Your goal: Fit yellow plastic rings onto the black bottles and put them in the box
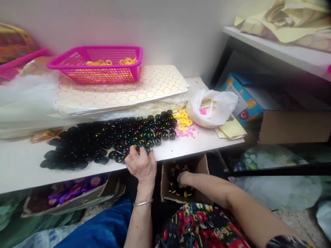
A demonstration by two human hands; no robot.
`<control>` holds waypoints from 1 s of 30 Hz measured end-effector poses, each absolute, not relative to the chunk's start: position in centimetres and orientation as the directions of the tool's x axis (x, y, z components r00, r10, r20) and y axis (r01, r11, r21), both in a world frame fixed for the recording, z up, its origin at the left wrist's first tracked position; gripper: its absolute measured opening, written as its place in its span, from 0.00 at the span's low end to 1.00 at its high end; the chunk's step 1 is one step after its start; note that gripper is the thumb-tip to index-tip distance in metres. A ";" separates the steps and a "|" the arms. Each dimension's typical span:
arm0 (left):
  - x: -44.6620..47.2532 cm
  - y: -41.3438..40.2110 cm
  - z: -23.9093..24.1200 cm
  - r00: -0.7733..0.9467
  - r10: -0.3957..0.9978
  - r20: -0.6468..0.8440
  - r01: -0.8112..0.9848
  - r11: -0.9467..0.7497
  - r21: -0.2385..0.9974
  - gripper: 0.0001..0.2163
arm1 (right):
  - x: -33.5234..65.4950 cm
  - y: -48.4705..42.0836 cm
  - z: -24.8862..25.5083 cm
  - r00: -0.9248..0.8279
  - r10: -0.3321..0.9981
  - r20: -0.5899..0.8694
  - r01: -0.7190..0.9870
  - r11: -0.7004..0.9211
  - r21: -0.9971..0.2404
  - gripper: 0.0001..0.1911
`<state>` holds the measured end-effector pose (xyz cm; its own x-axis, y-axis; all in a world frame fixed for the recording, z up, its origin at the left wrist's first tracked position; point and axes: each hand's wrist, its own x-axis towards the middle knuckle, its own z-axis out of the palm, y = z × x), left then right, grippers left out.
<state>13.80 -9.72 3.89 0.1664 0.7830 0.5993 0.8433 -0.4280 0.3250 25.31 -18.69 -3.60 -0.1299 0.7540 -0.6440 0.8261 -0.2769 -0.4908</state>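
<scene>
My left hand (141, 164) is at the front edge of the white table, its fingers curled down around a small round black cup (146, 148) at the front of a group. Many such black cups (121, 134) stand close together in rows, with tiny coloured bits inside those towards the right. My right hand (184, 176) reaches down into a cardboard box (204, 168) below the table edge. Black pieces with yellow parts (187, 193) lie in that box around the hand. Its fingers are mostly hidden there.
Yellow rings (183, 119) and tiny pink bits (187, 131) lie beside a white plastic bag (204, 113). A pink basket (100, 77) of yellow rings sits on sticker sheets (160, 88). Below the table, another box holds purple pieces (77, 189). A shelf (284, 41) juts out at right.
</scene>
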 end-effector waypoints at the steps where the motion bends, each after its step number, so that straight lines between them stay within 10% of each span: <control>1: 13.7 -9.6 4.0 0.156 0.768 0.621 0.828 -0.445 0.341 0.11 | 25.7 -18.4 -3.0 -0.119 0.735 -0.668 0.843 -0.280 -0.459 0.09; 4: 13.8 -9.8 4.4 0.148 0.695 0.703 0.767 -0.530 0.363 0.11 | 28.0 -18.0 0.0 -0.131 0.674 -0.727 0.873 -0.269 -0.407 0.09; 8: 15.6 -11.1 4.8 0.258 0.639 0.725 0.555 -0.712 0.430 0.12 | 33.3 -19.3 5.7 -0.279 0.837 -0.471 0.601 -0.230 -0.765 0.03; 13: 20.1 -12.8 3.8 0.450 0.727 0.519 0.347 -0.678 0.648 0.06 | 37.8 -20.0 6.9 0.482 0.872 0.087 0.738 -0.350 -0.576 0.07; 22: 23.2 -12.2 2.6 0.478 0.761 0.438 0.263 -0.600 0.755 0.10 | 38.4 -18.9 4.1 0.469 0.875 0.117 0.821 -0.383 -0.424 0.11; 30: 23.6 -11.6 0.9 0.450 0.817 0.359 0.153 -0.467 0.871 0.17 | 37.2 -19.1 5.0 0.445 0.883 0.152 0.565 -0.144 -0.813 0.08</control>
